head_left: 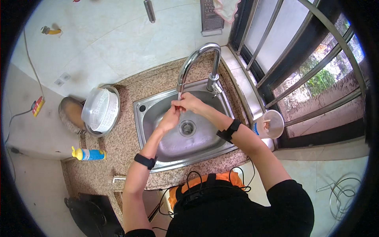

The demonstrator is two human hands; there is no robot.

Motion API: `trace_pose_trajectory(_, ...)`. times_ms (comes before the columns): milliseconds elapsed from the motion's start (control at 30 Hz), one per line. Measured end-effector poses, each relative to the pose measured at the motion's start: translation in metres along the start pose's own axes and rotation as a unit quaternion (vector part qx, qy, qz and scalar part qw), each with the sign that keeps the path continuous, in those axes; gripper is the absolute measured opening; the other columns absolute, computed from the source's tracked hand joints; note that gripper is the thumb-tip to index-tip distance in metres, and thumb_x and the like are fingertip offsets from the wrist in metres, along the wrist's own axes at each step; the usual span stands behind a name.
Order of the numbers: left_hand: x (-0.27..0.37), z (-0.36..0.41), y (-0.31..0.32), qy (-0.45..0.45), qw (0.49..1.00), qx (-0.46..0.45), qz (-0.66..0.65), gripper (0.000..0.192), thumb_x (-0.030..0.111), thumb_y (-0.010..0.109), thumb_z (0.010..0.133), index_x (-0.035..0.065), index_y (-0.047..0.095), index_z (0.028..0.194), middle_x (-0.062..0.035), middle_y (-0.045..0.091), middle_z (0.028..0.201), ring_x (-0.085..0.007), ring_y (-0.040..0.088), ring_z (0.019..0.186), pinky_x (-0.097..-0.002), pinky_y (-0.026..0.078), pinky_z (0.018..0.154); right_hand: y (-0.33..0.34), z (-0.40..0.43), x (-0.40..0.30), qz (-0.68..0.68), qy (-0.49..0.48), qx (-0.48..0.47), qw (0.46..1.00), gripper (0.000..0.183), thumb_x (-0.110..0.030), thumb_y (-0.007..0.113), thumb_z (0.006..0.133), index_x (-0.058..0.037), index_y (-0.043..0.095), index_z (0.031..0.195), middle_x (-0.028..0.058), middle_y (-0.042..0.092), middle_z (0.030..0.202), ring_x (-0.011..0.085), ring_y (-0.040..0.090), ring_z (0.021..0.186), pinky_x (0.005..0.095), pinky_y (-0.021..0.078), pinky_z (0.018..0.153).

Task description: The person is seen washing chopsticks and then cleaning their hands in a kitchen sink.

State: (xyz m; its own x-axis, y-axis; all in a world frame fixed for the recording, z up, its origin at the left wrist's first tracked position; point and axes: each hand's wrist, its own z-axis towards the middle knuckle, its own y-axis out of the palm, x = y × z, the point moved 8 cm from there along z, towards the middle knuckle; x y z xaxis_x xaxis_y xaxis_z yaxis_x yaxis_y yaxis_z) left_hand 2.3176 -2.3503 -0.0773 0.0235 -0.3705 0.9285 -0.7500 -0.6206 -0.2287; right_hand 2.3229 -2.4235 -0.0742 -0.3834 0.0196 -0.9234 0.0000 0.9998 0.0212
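My left hand (170,119) and my right hand (189,102) meet beneath the spout of a chrome gooseneck faucet (189,60). A short stream of water (179,96) runs from the spout onto the fingers. The fingers of both hands touch and overlap, so whether anything small lies between them is hidden. Under my hands is a stainless steel sink (195,152), its drain strainer (187,128) showing in the basin. A black band circles each forearm.
Left of the sink stand a metal bowl with a white plastic colander (104,110) and a yellow-capped squeeze bottle (91,154). A translucent plastic cup (268,124) sits by the barred window. A metal grater (212,17) hangs on the wall. Black cookware (88,214) lies lower left.
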Motion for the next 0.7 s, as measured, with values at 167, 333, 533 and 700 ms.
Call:
trace_pose_trajectory(167,-0.005,-0.036,0.000,-0.025,0.992,0.026,0.125,0.019,0.011,0.032,0.078,0.0002,0.041,0.091,-0.0009,0.040,0.064,-0.0088,0.039,0.052,-0.0224,0.035,0.048,-0.006,-0.007,-0.001,0.080,-0.015,0.047,0.996,0.025,-0.021,0.042,0.079,0.0012,0.047,0.069,0.0058,0.046,0.052,0.0106,0.043,0.041,0.0226,0.0327,0.035)
trace_pose_trajectory(333,-0.004,-0.074,0.004,-0.069,0.996,-0.017,0.062,0.021,0.012,0.033,0.079,-0.0015,0.039,0.093,-0.0019,0.042,0.065,-0.0091,0.041,0.053,-0.0225,0.037,0.049,0.001,-0.007,0.002,0.025,-0.026,0.028,0.999,0.023,-0.021,0.040,0.080,0.0000,0.043,0.069,0.0067,0.047,0.054,0.0117,0.044,0.041,0.0229,0.0340,0.035)
trace_pose_trajectory(533,-0.002,-0.085,-0.004,-0.022,0.992,0.066,0.104,0.021,0.011,0.034,0.079,0.0026,0.038,0.098,-0.0038,0.044,0.061,-0.0111,0.044,0.052,-0.0244,0.038,0.050,0.035,-0.029,-0.001,0.002,-0.053,0.004,0.999,0.022,-0.018,0.039,0.079,0.0035,0.040,0.074,0.0096,0.048,0.054,0.0154,0.048,0.041,0.0259,0.0400,0.037)
trace_pose_trajectory(700,0.005,-0.096,-0.005,0.009,0.979,0.096,0.181,0.021,0.009,0.033,0.079,0.0043,0.035,0.100,-0.0132,0.049,0.065,-0.0264,0.049,0.057,-0.0343,0.038,0.055,0.041,-0.042,0.003,0.048,-0.049,-0.012,0.998,0.023,-0.016,0.039,0.079,0.0065,0.040,0.075,0.0143,0.051,0.061,0.0189,0.053,0.045,0.0275,0.0440,0.040)
